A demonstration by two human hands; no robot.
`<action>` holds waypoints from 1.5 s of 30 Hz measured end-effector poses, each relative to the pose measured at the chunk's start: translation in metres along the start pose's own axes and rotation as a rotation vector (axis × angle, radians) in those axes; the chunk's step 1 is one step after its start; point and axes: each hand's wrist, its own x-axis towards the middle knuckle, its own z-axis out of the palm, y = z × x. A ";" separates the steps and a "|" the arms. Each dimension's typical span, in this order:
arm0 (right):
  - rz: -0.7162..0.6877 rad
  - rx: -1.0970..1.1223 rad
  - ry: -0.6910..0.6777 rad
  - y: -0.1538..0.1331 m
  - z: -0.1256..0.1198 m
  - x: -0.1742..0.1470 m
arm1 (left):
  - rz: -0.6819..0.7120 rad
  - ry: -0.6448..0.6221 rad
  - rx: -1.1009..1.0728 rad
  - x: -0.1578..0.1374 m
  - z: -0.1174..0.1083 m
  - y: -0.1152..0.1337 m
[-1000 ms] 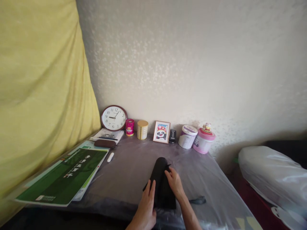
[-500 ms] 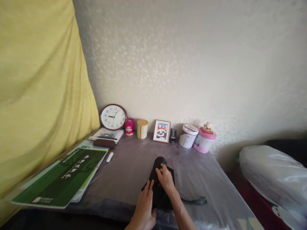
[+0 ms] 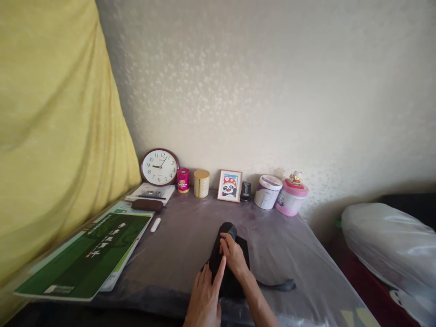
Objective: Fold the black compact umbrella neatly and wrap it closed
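A black cloth bundle (image 3: 231,287) lies near the table's front, its rounded end pointing toward the wall and flaps spreading at its sides. From its right side a dark strap (image 3: 277,286) trails across the cover. My left hand (image 3: 206,293) rests along the bundle's near left part, fingers stretched and index finger pointing forward. Higher up, my right hand (image 3: 234,256) bears on the bundle with curled fingers, just below the rounded end. My hands hide much of the middle, including what lies under the right fingertips.
The table (image 3: 180,245) has a shiny grey cover. Green books (image 3: 81,259), a brown case (image 3: 147,205) and a small white object (image 3: 156,225) lie left. Along the wall stand a clock (image 3: 159,167), tins, a picture frame (image 3: 230,185) and tubs (image 3: 268,193). A yellow curtain (image 3: 57,136) hangs left.
My left hand has shifted slightly right and turned flatter, its index finger now nearer my right hand. The right fingers have slid a little left on the bundle.
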 end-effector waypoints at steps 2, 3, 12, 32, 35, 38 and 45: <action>-0.068 -0.022 -0.034 -0.002 0.000 0.000 | -0.021 -0.036 0.028 0.000 -0.003 0.003; -0.094 -0.030 -0.057 -0.003 0.000 -0.001 | -0.035 -0.053 0.031 0.001 -0.004 0.004; -0.415 -0.067 0.005 0.004 -0.011 -0.034 | -0.061 -0.095 -0.038 0.006 0.009 -0.004; -0.396 -0.148 0.238 0.049 -0.014 -0.003 | -0.040 -0.070 -0.085 0.022 0.040 -0.023; -0.423 -0.188 0.111 0.041 -0.009 -0.019 | -0.032 -0.077 -0.111 0.024 0.043 -0.028; -0.414 -0.233 0.058 0.041 -0.004 -0.009 | -0.038 -0.077 -0.134 0.025 0.044 -0.030; -0.351 -0.260 -0.036 0.039 -0.002 0.017 | -0.107 -0.090 -0.122 0.024 0.033 -0.029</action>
